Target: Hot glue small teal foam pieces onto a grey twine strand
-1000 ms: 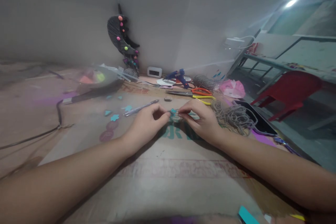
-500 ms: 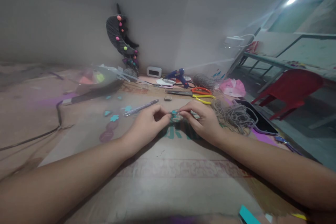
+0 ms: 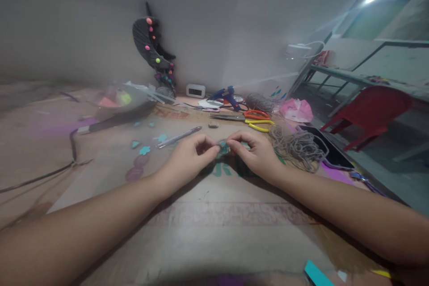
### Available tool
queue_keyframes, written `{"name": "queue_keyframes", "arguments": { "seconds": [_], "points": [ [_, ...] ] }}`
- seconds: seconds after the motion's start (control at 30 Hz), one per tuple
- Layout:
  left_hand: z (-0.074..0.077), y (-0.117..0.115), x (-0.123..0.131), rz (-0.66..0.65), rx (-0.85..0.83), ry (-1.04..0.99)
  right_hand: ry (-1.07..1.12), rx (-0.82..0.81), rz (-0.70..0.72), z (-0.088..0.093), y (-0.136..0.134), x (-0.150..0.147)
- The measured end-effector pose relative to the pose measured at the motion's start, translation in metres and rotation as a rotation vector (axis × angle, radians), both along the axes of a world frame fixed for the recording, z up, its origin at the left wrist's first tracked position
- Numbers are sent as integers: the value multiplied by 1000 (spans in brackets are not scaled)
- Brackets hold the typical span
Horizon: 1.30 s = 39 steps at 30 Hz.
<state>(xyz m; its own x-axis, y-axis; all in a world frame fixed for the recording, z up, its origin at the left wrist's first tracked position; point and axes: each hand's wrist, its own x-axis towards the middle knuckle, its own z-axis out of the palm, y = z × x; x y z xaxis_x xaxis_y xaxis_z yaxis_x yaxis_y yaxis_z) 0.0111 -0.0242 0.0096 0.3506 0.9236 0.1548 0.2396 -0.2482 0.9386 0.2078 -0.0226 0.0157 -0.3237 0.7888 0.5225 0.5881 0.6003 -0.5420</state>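
One small teal piece (image 3: 223,144) is pinched from two sides, between the thumb and fingertips of the left hand (image 3: 188,156) and those of the right hand (image 3: 256,155). It is held just above the printed sheet, at the middle of the work area.

One tabletop (image 3: 30,147) is spread beneath everything, and by one pale sheet (image 3: 214,241) with teal lettering and a reddish patterned band it is partly covered. One red plastic chair (image 3: 372,107) is seen beyond, at the right. Against the wall one dark crescent-shaped ornament (image 3: 142,42) is propped; five bright dots can be counted along its curve, with more clustered at its lower end. One tangled heap of grey yarn (image 3: 296,145) is piled beside the right hand, partly over one black flat device (image 3: 338,156). One pair of scissors (image 3: 256,115) with orange handles is laid near yellow handles (image 3: 261,127); whether a second tool is formed by these cannot be told. One blue glue gun (image 3: 226,96), one pen (image 3: 179,137) and one white digital clock (image 3: 195,91) are also seen. Two teal flower cutouts (image 3: 145,150) are laid left of the pen.

The pinched piece is seen as a tiny teal patch, largely covered by fingertips; its outline is too blurred to be told.
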Motion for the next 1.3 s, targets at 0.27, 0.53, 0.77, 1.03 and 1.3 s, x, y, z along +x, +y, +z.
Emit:
{"name": "queue_keyframes", "arguments": {
  "seconds": [0.27, 0.53, 0.77, 1.03, 1.3],
  "points": [
    [1, 0, 5, -42, -272, -233, 160, -261, 57, 1, -3, -5],
    [-4, 1, 3, -33, -107, -146, 89, -167, 12, 4, -4, -9],
    [-8, 1, 3, -43, -78, -147, 100, -206, 30, 3, -5, -9],
    [-6, 2, 6, -61, -183, -234, 123, -228, 59, -2, -2, -4],
    [-2, 1, 7, -34, -208, -251, 311, -459, 120, 0, -10, -11]
  ]
}}
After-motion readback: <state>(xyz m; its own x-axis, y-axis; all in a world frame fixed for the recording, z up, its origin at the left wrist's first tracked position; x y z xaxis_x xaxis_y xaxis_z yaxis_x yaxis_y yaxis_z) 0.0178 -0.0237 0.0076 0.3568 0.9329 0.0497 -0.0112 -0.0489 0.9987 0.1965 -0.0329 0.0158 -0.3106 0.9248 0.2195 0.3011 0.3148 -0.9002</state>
